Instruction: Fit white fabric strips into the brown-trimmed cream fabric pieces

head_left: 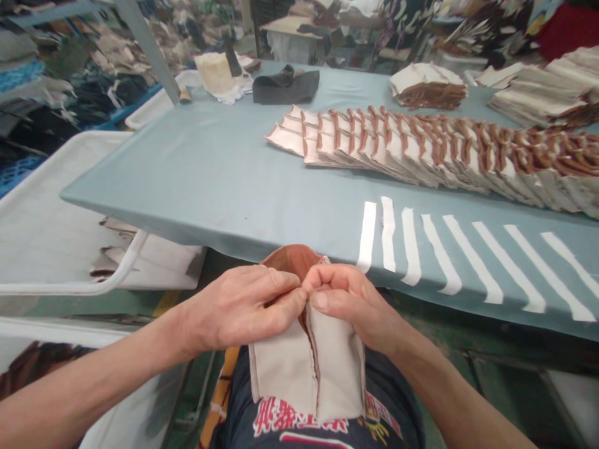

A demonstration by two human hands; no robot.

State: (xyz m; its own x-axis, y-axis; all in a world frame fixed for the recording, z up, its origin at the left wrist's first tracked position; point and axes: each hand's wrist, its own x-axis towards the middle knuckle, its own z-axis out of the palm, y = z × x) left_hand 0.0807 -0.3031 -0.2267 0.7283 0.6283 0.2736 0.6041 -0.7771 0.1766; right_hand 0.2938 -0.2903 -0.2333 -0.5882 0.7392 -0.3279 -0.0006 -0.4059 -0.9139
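Note:
My left hand (243,305) and my right hand (349,299) meet thumb to thumb just below the near edge of the blue-grey table (210,181). Both pinch one beige fabric piece (306,368) with a rust-brown inner side and a stitched seam down its middle. The piece hangs over my lap, its lower part spread flat. Its brown upper part bulges up behind my fingers. Fingers of both hands are curled and pressed on the seam's top.
A long overlapping row of similar beige and brown pieces (421,149) lies across the table. Several white strips (449,255) are laid out at the near right. Stacks of pieces (428,84) stand at the back. A white cart (51,218) is at the left.

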